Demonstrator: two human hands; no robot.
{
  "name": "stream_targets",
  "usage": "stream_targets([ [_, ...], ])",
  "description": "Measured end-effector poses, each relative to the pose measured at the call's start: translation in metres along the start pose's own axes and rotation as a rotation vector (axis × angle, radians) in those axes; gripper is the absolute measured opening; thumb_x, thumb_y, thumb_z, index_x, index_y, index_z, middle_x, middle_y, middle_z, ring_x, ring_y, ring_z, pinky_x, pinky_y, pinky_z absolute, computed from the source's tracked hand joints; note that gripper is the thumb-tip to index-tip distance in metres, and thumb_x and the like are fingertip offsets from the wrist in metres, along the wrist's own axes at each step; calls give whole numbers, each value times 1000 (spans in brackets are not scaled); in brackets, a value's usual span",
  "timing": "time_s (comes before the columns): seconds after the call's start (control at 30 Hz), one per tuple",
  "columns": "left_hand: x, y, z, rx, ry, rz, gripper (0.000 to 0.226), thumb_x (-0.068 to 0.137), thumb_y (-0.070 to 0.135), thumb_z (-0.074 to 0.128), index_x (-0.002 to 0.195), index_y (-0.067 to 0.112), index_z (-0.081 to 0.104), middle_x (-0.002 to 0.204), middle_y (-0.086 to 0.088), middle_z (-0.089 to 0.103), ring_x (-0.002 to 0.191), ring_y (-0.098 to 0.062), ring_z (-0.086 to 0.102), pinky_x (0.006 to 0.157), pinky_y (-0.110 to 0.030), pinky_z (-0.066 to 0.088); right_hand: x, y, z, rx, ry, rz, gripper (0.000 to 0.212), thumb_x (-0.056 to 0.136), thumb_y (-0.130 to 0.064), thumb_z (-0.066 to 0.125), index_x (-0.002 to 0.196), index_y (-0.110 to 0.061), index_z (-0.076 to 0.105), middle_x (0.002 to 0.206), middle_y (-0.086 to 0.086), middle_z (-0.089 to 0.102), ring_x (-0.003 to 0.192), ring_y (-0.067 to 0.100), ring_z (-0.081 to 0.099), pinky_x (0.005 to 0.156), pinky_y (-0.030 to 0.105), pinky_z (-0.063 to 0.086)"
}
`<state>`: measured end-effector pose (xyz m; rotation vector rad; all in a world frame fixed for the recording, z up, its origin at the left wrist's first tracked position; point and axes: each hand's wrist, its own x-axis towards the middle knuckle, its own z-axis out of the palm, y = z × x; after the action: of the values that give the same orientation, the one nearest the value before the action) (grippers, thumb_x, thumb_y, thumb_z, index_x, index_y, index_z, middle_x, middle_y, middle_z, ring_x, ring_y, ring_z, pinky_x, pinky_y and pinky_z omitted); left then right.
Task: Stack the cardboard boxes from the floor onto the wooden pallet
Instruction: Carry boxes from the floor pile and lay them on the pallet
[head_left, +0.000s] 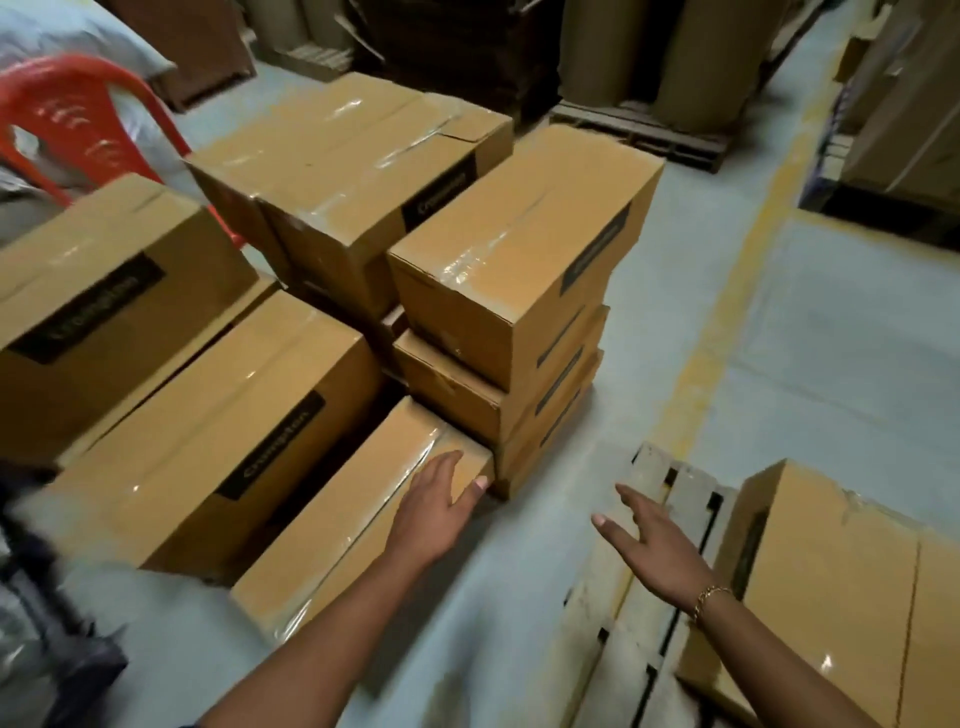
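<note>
The pale grey concrete floor (779, 364) carries everything here, with a worn yellow line marking off an aisle. Across its left half sits a crowd of taped brown cardboard boxes, some on the ground and some piled. Nearest the aisle is a three-high stack of boxes (519, 249), probably packed close to save room.

At lower right lies the pale slatted wooden pallet (618, 649), mostly bare. One large brown cardboard box (831, 587) already rests on its far side, so the task looks barely begun. A red plastic chair (78, 119) stands behind the boxes at upper left.

The next candidate seems to be the long low cardboard box (363, 509) on the floor, just beside the stack's foot.

The left hand (441, 499) lies flat on that box's near end, fingers straight and thumb hooked over the end edge, likely feeling for a hold.

The right hand (654, 540) hovers over the pallet's corner, fingers spread and holding nothing, seemingly heading for the box's other side. A thin gold bracelet (711, 597) circles its wrist.
</note>
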<state>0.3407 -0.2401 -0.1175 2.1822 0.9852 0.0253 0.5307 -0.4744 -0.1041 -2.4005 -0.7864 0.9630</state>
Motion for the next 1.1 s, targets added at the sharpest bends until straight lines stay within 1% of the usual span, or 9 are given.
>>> stream_targets([
  [0.13, -4, -14, -71, -26, -6, -20, 58, 101, 59, 43, 150, 28, 40, 155, 6, 41, 141, -17, 37, 114, -38, 35, -11, -78, 4, 41, -13, -1, 80, 88, -74, 42, 155, -33, 27, 158, -7, 35, 135, 15, 46, 108, 38, 41],
  [0.27, -3, -29, -130, -13, -9, -4, 57, 102, 57, 43, 150, 26, 41, 154, 5, 42, 140, -17, 37, 109, -29, 31, -21, -146, 14, 79, -2, -1, 74, 93, -66, 46, 155, -29, 29, 155, -4, 40, 135, 17, 47, 108, 37, 40],
  [0.37, -1, -46, -167, -25, -16, -11, 61, 101, 60, 42, 152, 27, 39, 157, 3, 39, 143, -18, 35, 115, -39, 34, -26, -188, 25, 103, 0, -9, 73, 94, -65, 47, 155, -28, 30, 155, -3, 41, 132, 18, 50, 104, 34, 41],
  [0.43, -2, -59, -187, -40, -10, -25, 62, 101, 61, 42, 153, 27, 38, 158, 3, 38, 143, -19, 36, 115, -44, 35, -30, -210, 34, 107, -4, -16, 73, 94, -65, 46, 155, -28, 29, 155, -2, 41, 131, 20, 51, 103, 35, 41],
  [0.53, -13, -77, -210, -50, 10, -38, 64, 101, 61, 41, 153, 24, 39, 157, 2, 39, 143, -20, 37, 116, -47, 35, -40, -235, 54, 106, -13, -20, 76, 93, -68, 44, 155, -27, 29, 157, -1, 39, 133, 20, 50, 104, 36, 41],
  [0.67, -31, -106, -234, -51, 11, -32, 65, 101, 60, 41, 152, 21, 40, 156, -1, 41, 144, -21, 37, 115, -41, 34, -58, -263, 85, 88, -28, -46, 74, 95, -66, 44, 155, -24, 32, 156, 0, 41, 133, 18, 49, 104, 34, 41],
  [0.77, -45, -131, -250, -90, 22, -51, 65, 100, 63, 41, 151, 21, 43, 155, -1, 43, 141, -21, 40, 114, -44, 37, -74, -279, 111, 88, -43, -61, 71, 96, -64, 45, 153, -24, 34, 154, 0, 43, 132, 18, 50, 101, 32, 41],
  [0.93, -84, -187, -271, -103, 12, -67, 62, 100, 61, 44, 148, 21, 45, 149, -2, 46, 136, -23, 45, 112, -47, 41, -101, -301, 164, 152, -36, -48, 70, 95, -62, 47, 152, -24, 36, 152, 1, 46, 134, 19, 49, 106, 36, 41],
  [1.1, -126, -251, -300, -63, -26, -116, 62, 99, 64, 44, 145, 23, 48, 147, -2, 48, 133, -24, 49, 109, -50, 43, -134, -330, 224, 224, -79, -9, 68, 94, -62, 49, 152, -29, 35, 151, 0, 45, 131, 20, 51, 101, 35, 41],
])
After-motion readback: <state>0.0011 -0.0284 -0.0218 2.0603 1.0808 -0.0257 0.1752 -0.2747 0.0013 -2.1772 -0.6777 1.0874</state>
